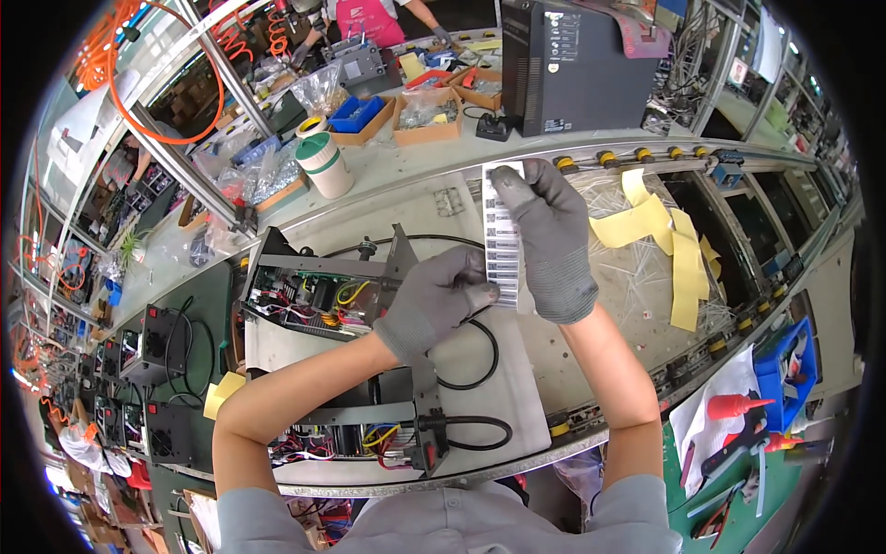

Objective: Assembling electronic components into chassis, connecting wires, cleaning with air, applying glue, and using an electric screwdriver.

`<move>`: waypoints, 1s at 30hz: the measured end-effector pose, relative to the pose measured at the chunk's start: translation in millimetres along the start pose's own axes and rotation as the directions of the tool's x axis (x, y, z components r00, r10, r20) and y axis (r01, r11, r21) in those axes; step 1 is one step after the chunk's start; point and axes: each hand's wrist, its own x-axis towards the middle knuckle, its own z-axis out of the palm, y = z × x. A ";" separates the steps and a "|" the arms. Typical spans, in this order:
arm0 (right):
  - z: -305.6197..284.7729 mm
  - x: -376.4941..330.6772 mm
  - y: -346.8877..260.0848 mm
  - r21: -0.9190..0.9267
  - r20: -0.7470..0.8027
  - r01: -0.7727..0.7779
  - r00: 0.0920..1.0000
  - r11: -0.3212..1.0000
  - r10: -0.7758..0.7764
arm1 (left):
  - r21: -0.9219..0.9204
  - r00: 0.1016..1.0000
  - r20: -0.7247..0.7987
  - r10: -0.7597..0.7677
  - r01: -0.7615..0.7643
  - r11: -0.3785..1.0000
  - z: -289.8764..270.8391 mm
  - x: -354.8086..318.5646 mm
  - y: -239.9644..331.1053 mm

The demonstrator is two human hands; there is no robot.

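Both my hands wear grey gloves and hold up a long white strip of barcode labels (502, 242) above the workbench. My right hand (550, 226) grips the strip's upper end, its thumb laid over the front. Lower down, my left hand (441, 297) pinches the strip's bottom edge between thumb and fingers. Under and beside my left forearm stand two open black chassis with wires and circuit boards: the farther chassis (318, 294) and the nearer chassis (355, 439). Black power cables (494, 355) loop out to their right.
Yellow paper strips (685, 268) lie among scattered clear ties on the right. A white cup with a green lid (325, 166), parts boxes (426, 115) and a large dark machine (577, 74) stand at the back. Tools and a red bottle (736, 406) rest lower right. Another person (369, 20) works opposite.
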 end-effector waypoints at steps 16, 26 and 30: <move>-22.2 -20.8 -4.6 -0.062 -0.211 0.156 0.963 0.986 -0.166 | -0.155 0.996 -0.070 0.050 -0.061 0.986 15.3 -46.8 28.4; -31.6 -42.0 7.9 -0.145 0.331 -0.181 0.918 0.973 0.220 | 0.130 0.979 -0.171 0.113 -0.091 0.987 -12.2 -47.0 16.3; -22.9 -50.0 25.5 -0.231 0.478 -0.147 0.844 0.962 0.244 | 0.091 0.969 -0.206 0.139 -0.122 0.988 -16.2 -49.8 13.6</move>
